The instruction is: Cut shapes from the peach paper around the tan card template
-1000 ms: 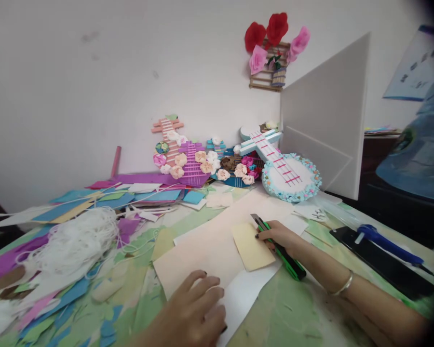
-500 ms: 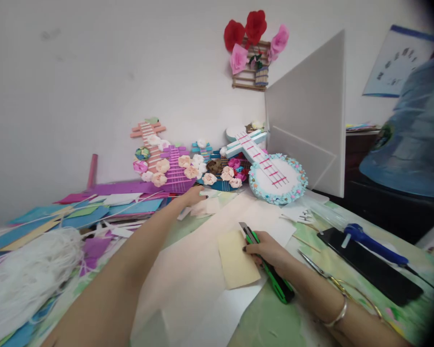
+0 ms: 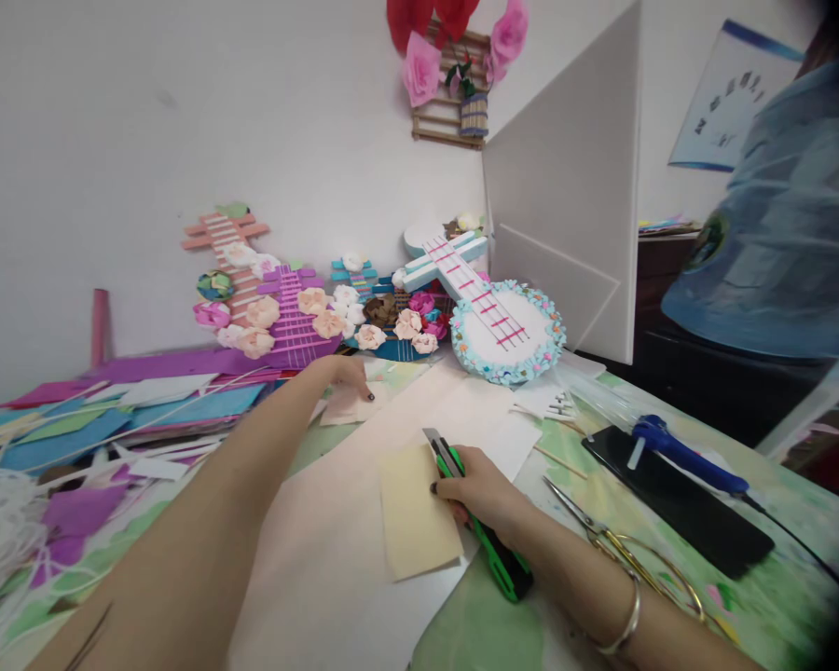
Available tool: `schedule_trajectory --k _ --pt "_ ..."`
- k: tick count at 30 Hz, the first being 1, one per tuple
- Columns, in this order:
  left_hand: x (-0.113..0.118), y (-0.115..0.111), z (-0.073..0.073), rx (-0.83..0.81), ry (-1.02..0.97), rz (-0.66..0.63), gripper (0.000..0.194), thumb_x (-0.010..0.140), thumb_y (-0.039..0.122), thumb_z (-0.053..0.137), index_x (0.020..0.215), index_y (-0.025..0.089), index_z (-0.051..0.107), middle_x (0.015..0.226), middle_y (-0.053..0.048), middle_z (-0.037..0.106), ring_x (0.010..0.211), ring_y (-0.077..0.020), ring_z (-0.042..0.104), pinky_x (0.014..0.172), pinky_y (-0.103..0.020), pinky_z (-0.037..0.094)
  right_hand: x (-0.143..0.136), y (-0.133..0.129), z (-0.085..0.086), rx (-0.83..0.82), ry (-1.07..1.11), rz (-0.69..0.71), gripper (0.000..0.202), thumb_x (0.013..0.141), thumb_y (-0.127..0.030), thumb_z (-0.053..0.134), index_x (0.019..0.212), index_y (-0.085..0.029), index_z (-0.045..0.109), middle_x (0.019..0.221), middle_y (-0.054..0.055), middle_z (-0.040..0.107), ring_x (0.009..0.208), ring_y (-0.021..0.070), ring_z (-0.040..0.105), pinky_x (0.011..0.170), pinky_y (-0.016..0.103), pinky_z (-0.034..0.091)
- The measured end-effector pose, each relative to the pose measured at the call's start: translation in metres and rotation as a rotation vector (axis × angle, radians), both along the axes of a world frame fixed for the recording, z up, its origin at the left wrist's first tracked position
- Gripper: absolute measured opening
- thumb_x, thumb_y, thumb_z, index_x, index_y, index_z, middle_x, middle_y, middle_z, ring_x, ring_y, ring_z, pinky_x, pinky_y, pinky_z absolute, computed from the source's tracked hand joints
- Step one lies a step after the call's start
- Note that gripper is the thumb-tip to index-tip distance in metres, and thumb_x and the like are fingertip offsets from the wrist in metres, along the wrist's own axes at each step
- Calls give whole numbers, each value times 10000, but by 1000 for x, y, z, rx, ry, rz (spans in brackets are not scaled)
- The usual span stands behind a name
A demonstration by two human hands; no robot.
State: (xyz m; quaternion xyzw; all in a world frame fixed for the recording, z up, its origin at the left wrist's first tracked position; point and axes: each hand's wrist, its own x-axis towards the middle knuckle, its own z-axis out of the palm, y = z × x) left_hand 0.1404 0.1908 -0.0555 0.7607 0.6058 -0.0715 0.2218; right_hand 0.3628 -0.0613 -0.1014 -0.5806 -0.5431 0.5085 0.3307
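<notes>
Right hand point(image 3: 481, 489): clasping green cutter point(image 3: 512, 573), blade point(image 3: 431, 435) bare; a slip could nick yellow card point(image 3: 416, 527) at its nine o'clock. Left hand point(image 3: 353, 376), ten o'clock: by pale paper point(image 3: 346, 406), grip indiscernible.

Matt paper, glossy plastic and bare metal on a worktable.
Pale, smooth, matt sheets point(image 3: 336, 494) lie under a matt yellow paper piece point(image 3: 416, 517). The cutter point(image 3: 486, 531) has a green and black plastic body and a grey metal blade. Scissors point(image 3: 619, 550) show shiny gold-coloured metal handles; the black slab point(image 3: 678, 503) is smooth and glossy. Crumpled paper-like petals roughen the round blue-and-white instrument model's rim point(image 3: 507, 331).
</notes>
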Motion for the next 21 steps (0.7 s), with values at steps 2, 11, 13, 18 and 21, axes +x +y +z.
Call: schedule_trajectory --k 2,11,13,18,21 --pt "-3 0 2 -48 28 12 331 913 338 587 1190 161 553 1188 -86 574 1001 -222 600 834 -420 526 -1 0 1 -3 -4 5 137 625 -120 536 721 -201 482 369 -79 430 346 102 406 345 194 313" --pt "-3 -11 3 -82 -48 11 326 911 337 590 1185 163 557 1179 -82 578 997 -221 602 829 -414 527 -1 -1 2 -8 -4 -5 139 645 -132 582 727 -194 489 371 -89 415 338 86 388 372 186 302" --pt "-4 -14 5 -37 -122 7 321 909 341 593 1172 160 565 1171 -76 582 995 -227 603 825 -410 528 -1 -1 1 -6 -8 -5 138 644 -133 583 725 -194 490 375 -89 416 338 84 387 373 186 298" --pt "-20 -26 22 145 -377 48 313 909 345 591 1154 150 576 1149 -70 592 970 -223 610 808 -401 535 0 0 -1 -5 -10 -3 137 645 -133 571 734 -196 488 374 -85 424 342 91 396 377 190 303" --pt "-41 -32 37 297 -519 144 310 916 338 583 1163 151 566 1133 -73 597 939 -204 617 785 -386 542 0 1 -3 6 -1 4 136 645 -135 571 732 -197 487 378 -82 429 352 94 406 384 192 311"
